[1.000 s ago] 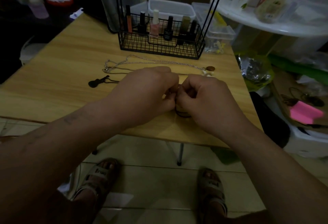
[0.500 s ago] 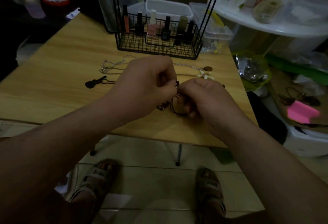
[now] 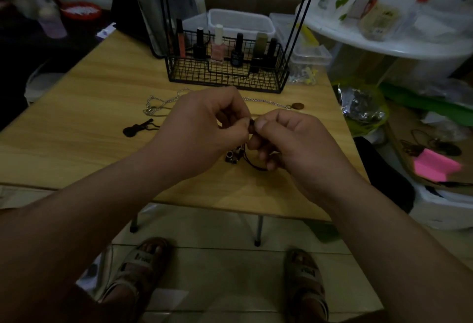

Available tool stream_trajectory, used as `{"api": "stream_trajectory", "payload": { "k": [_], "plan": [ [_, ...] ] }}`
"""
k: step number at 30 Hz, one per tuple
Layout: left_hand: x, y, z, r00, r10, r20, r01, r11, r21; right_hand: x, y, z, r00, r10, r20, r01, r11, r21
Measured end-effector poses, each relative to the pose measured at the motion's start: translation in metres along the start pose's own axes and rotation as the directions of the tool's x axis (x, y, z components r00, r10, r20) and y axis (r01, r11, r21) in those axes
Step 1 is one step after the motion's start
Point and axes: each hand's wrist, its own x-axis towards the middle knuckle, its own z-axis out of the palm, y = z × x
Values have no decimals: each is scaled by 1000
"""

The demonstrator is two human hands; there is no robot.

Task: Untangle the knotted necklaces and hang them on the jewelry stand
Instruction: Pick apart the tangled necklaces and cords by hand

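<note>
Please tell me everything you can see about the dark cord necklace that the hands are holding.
The dark cord necklace is a thin black cord, perhaps leather. Small metal-looking beads hang from it near the wooden table. The left hand and the right hand both pinch it between their fingertips, close together. A loop shows under the right hand; the rest is hidden.

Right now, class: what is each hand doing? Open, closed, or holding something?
Left hand: closed, pinching the black cord necklace.
Right hand: closed, pinching the same necklace.
</note>
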Motion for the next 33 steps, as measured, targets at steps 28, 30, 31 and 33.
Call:
{"api": "stream_trajectory", "payload": {
  "k": [28, 30, 31, 33],
  "plan": [
    [4, 0, 1, 948, 202, 245, -303, 806, 508, 1, 6, 4, 989, -101, -108, 33, 865, -500],
    [3, 2, 2, 954, 232, 190, -298, 810, 506, 1, 2, 2, 993, 3, -116, -42, 941, -336],
    [2, 2, 3, 966, 216, 145, -259, 847, 465, 1, 1, 2, 993, 43, -110, -71, 962, -265],
    [0, 3, 6, 994, 101, 46, -109, 959, 262, 0, 0, 3, 993, 68, -95, -83, 984, -160]
  ]
}}
